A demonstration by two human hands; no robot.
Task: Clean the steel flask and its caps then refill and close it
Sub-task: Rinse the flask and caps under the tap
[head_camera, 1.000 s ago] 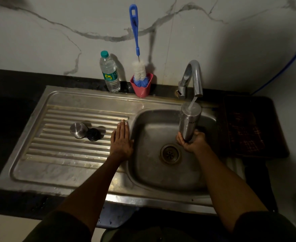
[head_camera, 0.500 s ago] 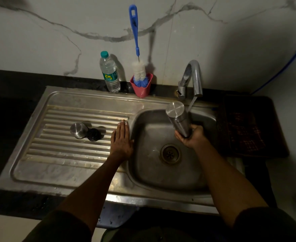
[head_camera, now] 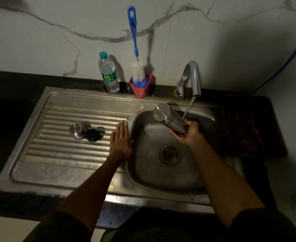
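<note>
My right hand (head_camera: 189,132) grips the steel flask (head_camera: 168,117) by its lower end over the sink basin (head_camera: 152,172). The flask is tilted, its flat base pointing up and to the left. Water runs from the tap (head_camera: 191,77) and falls just right of the flask onto my hand. My left hand (head_camera: 120,141) rests flat on the draining board (head_camera: 56,154) at the basin's edge, fingers straight. A steel cap (head_camera: 77,131) and a black inner cap (head_camera: 92,135) sit side by side on the ribbed board, left of that hand.
A plastic water bottle (head_camera: 109,75) and a pink holder (head_camera: 140,86) with a blue-handled bottle brush (head_camera: 134,37) stand at the back against the marble wall. A dark mat (head_camera: 245,126) lies right of the sink. The drain (head_camera: 170,153) sits mid-basin.
My right hand has tipped the flask from upright under the tap to tilted left, out of the stream. My left hand and the caps have not moved.
</note>
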